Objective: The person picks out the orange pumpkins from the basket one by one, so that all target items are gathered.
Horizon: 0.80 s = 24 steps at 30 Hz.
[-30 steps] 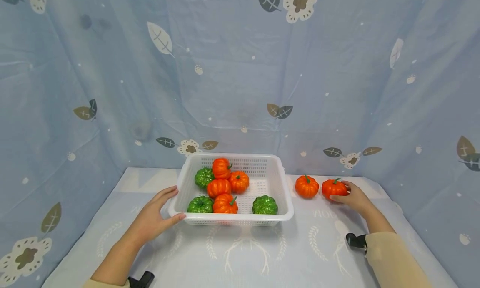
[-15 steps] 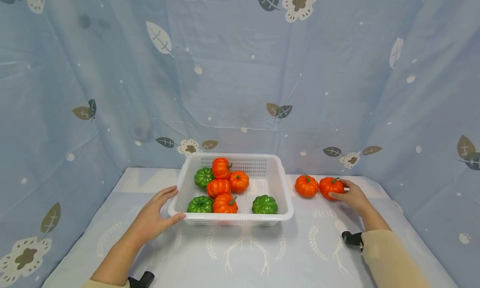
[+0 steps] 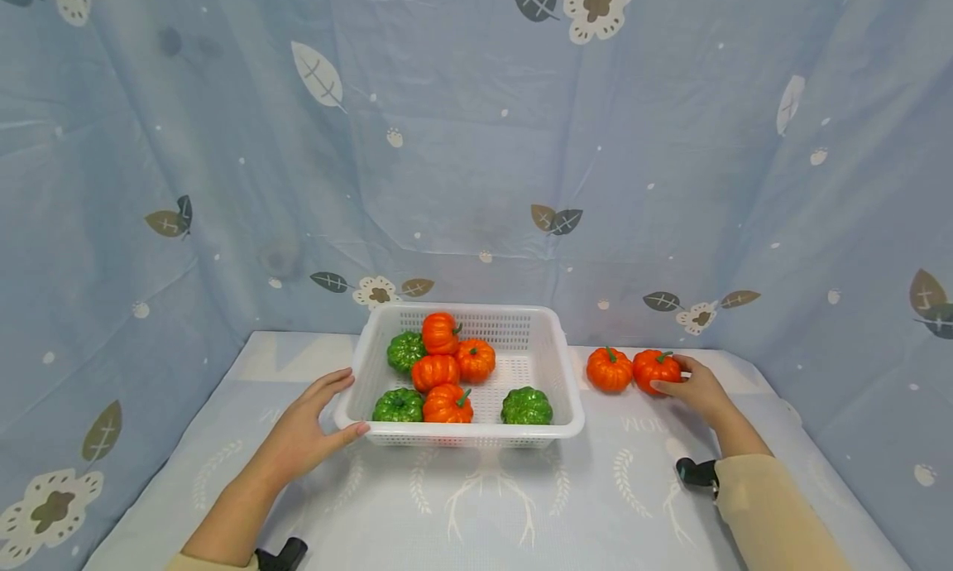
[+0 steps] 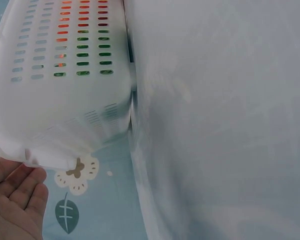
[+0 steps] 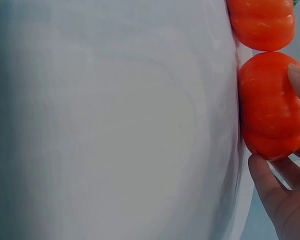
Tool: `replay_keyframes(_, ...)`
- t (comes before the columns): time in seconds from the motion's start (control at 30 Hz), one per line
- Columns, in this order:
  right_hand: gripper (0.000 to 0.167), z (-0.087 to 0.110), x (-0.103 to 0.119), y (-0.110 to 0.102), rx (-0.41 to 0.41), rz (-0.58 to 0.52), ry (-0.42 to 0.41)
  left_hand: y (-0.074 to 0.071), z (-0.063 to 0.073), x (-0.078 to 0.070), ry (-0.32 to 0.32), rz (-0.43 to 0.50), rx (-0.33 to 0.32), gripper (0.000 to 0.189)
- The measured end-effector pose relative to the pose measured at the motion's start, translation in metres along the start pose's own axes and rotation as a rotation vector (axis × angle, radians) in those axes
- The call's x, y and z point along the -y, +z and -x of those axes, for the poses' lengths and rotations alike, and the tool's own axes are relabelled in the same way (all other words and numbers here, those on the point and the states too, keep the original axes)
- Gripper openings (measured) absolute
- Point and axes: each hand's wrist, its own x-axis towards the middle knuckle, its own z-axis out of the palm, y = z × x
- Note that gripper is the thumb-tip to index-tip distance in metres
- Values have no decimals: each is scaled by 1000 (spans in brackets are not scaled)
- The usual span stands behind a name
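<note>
Right hand [image 3: 700,393]'s got its thumb and fingers curled round an orange pumpkin [image 3: 648,369] on the table [image 3: 581,496], snug against a second pumpkin [image 3: 609,371], right of the basket [image 3: 462,429]. Left hand [image 3: 298,434]'s just spread, touching the basket's near-left corner.

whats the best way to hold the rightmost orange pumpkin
Probably by its rounded right half, coming from the right with the thumb in front. The rightmost pumpkin has its neighbour close against its left side, leaving little finger room there, while the right hand fits around the other side.
</note>
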Motion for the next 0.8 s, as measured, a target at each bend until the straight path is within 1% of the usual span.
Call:
replay_keyframes(0.27,97,3,0,-1,-1,-2,-12,0,0,1,2,-3,1,84)
replay_keyframes(0.43,96,10,1,-7,-17,14,8,1,0,1,-1,3,4,84)
replay_keyframes(0.57,90,18,7,-11,-58,33,-1,0,0,1,-6,5,6,85)
replay_keyframes(0.8,73,38,23,-10,-152,20,-74,-1,0,-1,-5,3,7,85)
